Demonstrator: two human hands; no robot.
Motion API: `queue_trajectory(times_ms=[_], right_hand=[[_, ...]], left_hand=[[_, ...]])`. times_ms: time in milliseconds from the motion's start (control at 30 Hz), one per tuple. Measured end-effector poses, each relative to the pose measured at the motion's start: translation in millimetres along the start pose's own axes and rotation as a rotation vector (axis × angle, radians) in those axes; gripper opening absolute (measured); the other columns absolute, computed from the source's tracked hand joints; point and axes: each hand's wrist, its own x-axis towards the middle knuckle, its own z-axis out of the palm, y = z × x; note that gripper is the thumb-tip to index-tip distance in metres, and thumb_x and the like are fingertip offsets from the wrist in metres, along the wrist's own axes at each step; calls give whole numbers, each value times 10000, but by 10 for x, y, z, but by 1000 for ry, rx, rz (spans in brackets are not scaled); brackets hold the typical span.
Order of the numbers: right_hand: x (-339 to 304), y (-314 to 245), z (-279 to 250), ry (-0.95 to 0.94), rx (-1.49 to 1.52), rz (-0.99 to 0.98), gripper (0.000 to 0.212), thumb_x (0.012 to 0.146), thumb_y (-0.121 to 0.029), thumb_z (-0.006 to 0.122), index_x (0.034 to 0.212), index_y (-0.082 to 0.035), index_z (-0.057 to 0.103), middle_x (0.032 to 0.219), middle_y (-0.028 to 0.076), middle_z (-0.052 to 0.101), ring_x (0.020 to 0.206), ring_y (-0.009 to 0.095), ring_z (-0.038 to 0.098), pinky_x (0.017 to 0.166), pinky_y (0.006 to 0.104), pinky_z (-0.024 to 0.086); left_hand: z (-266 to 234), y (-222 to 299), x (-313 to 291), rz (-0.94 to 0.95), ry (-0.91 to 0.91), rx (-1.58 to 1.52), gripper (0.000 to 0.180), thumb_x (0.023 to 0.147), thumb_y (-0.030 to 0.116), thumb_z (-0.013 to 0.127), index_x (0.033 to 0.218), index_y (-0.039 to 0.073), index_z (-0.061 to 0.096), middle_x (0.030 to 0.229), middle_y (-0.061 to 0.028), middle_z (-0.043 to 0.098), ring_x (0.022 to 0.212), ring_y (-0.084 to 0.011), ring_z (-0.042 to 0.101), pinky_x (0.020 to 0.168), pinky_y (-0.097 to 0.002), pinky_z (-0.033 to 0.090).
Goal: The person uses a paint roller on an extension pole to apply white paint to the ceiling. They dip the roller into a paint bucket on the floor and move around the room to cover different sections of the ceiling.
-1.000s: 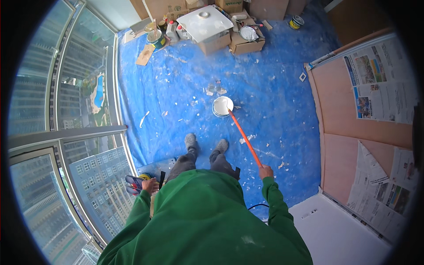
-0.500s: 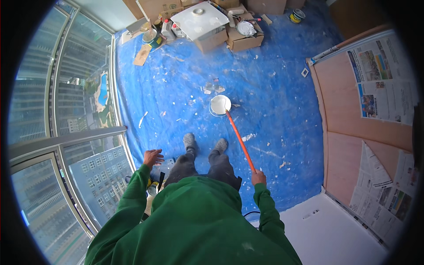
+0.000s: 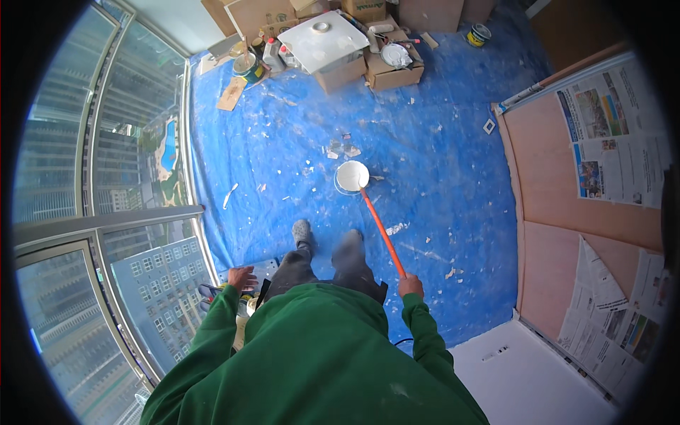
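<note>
My right hand is closed round the near end of an orange pole. The pole slants away to the left, and its far end goes into a white bucket with white paint in it. Whatever is at the pole's tip cannot be made out. The bucket stands on the floor ahead of my feet. Off to my left side, my left hand is held out with fingers apart and nothing in it. Below and beside it are partly hidden items on the floor, among them a grey metal-looking sheet.
Blue sheeting with white flecks covers the floor. Windows run along the left. Newspaper-covered wooden panels line the right. Cardboard boxes, a white board and a paint can stand at the back; another can sits at far right.
My left hand has dropped slightly toward me. My right foot is blurred and a little nearer my body. The pole still reaches into the bucket, with my right hand on it.
</note>
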Motion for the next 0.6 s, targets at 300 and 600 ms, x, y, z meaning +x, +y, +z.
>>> queue_trajectory(times_ms=[300,600], right_hand=[[-271,96,-162,93,29,-93,316,923,-356,546,1093,-138,700,976,213,684,964,437,632,821,513,499],[-387,295,-175,28,14,-48,343,937,-383,510,1096,-141,694,1011,215,679,992,439,622,842,513,503]], left_hand=[[-123,-257,-72,15,-21,-91,380,895,318,639,1131,20,618,942,-179,693,693,-281,703,533,-373,549],[-139,-109,-147,87,-26,-103,372,910,297,599,1169,31,619,957,-166,706,715,-251,699,575,-360,557]])
